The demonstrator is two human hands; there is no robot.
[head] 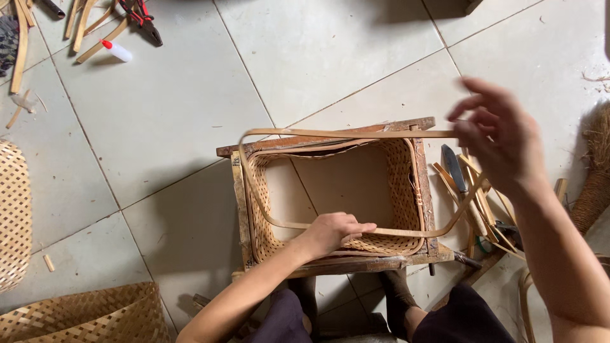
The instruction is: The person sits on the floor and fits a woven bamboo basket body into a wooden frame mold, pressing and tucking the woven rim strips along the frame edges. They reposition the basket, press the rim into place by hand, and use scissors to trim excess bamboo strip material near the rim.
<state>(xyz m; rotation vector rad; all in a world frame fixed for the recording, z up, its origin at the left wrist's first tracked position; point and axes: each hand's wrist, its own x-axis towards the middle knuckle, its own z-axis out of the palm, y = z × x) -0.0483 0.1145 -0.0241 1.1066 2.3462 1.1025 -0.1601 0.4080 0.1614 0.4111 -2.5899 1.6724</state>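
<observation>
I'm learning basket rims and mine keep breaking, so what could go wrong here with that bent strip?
The bent bamboo strip is sprung in a loop above the woven basket; only the left hand presses it and the right hand pinches one end, so it may whip loose. Its tight corners could crack. The knife lies beside the wooden frame, near the right forearm.

Pale smooth bent cane strip, finely woven matt rattan basket inside rough, worn dark wood frame, on glossy light ceramic floor tiles, with metal knife blade nearby.
</observation>
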